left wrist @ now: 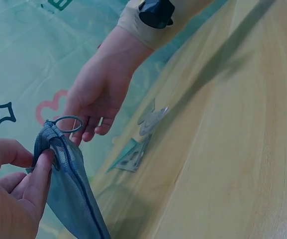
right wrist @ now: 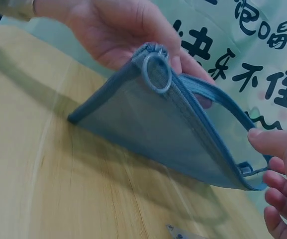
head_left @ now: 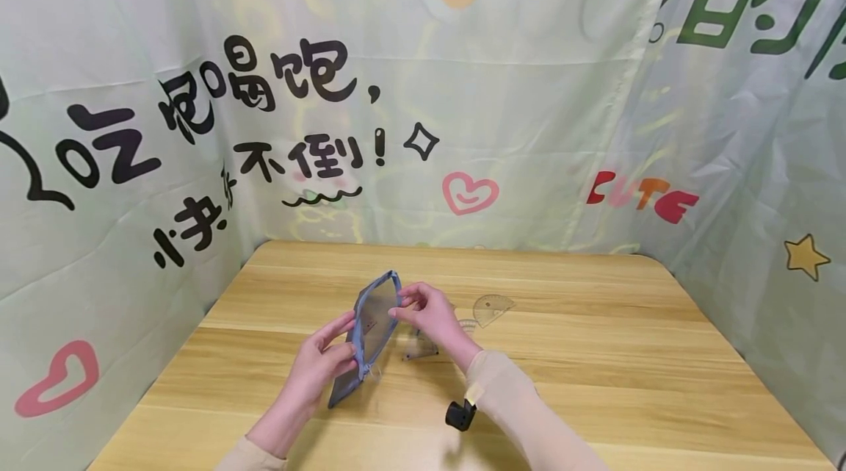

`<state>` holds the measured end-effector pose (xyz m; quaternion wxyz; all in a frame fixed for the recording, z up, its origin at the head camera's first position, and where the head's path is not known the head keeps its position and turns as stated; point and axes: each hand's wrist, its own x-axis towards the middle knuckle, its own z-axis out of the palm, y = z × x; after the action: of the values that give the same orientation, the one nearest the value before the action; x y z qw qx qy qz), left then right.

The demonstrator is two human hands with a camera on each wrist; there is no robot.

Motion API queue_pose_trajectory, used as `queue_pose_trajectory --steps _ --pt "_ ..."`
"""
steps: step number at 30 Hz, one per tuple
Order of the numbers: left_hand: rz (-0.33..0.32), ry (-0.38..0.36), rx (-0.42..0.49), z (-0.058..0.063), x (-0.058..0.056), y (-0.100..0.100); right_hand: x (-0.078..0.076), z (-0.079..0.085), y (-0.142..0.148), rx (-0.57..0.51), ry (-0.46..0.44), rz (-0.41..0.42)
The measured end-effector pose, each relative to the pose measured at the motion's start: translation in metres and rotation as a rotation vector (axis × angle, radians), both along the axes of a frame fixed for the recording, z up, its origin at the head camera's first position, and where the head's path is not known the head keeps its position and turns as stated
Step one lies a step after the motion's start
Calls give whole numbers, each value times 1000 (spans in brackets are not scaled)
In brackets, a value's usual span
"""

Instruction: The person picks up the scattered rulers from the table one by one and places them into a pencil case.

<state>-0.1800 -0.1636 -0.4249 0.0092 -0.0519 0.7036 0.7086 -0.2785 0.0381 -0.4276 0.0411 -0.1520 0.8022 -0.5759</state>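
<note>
Blue mesh pouch (head_left: 380, 325), tilted over a wooden table (head_left: 595, 361) before me: in the head view, the left hand (head_left: 321, 359) grips its near end, the right hand (head_left: 429, 311) pinches its far edge, near a clear protractor (head_left: 493, 309). Left wrist: the left hand clasps it beside a ring (left wrist: 67, 117). Right wrist: the pouch gapes.

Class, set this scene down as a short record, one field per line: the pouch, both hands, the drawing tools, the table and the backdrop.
pouch: blue-edged, see-through, tilted, its zip open
left hand: grips the pouch's near end, by the ring
right hand: pinches the opening's rim towards the far end
protractor: clear, lying on the table beyond the right hand
set square: clear, triangular, on the table
table: light wood grain
backdrop: pale cloth with lettering, hearts and a star
</note>
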Motion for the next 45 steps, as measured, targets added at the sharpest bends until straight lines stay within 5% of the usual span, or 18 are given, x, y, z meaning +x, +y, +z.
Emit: queue_pose_trajectory --steps 45 --pt "-2 -8 5 0 -2 0 -7 -9 27 54 94 14"
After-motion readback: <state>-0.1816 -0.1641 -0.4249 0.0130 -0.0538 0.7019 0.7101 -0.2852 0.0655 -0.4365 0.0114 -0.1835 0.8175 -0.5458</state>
